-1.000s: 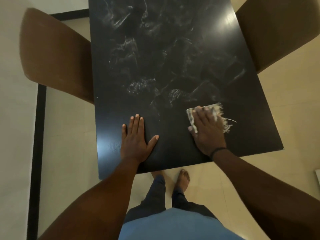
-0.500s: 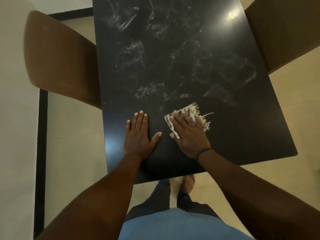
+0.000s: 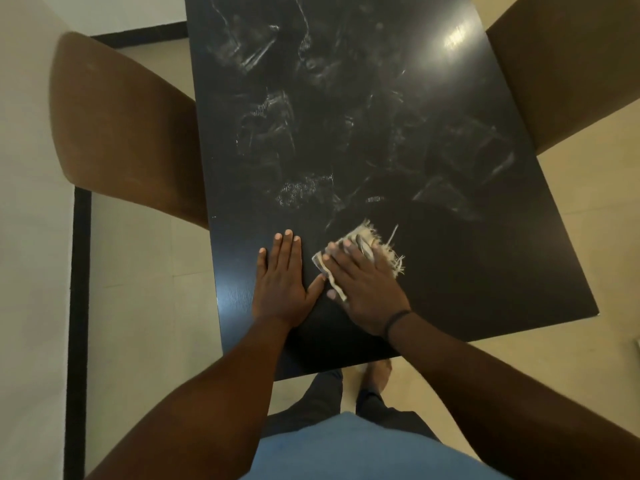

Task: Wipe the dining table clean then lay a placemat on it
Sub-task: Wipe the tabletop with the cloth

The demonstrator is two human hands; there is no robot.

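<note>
— Dining table (image 3: 450,271): black, glossy, running away from the viewer down the middle of the frame. Smeared with pale streaks and swirls across the far and middle stretch. Darker and plainer along the near right part.

— And on it?

— Small pale cloth (image 3: 367,245), frayed at the far and right edges, loose threads sticking out. Lying flat on the near part of the top, a little right of centre.

— Held how?

— Pressed down under the right hand (image 3: 363,289). Fingers straight and laid over the fabric, pointing away and to the left; no curl, no pinch. Folded edge of the cloth showing beside the thumb. Dark band (image 3: 396,322) round that wrist.

— Other hand?

— Left hand (image 3: 282,285) flat on the bare top just beside the right one, fingers together and straight, thumb spread out towards the cloth. Gripping nothing. Thumb tip very close to the cloth's near corner; touching or not, cannot tell.

— Further out?

— Brown chair back (image 3: 128,133) tucked against the table's left side. Another brown chair (image 3: 568,67) at the far right corner. Bright reflection of a lamp (image 3: 457,39) on the top, near that second chair. Pale tiled floor (image 3: 138,306) all round, with a black strip (image 3: 78,341) running along the left. Dark trousers and a bare foot (image 3: 379,374) below the table's near edge, blue shirt at the bottom of the frame.
</note>
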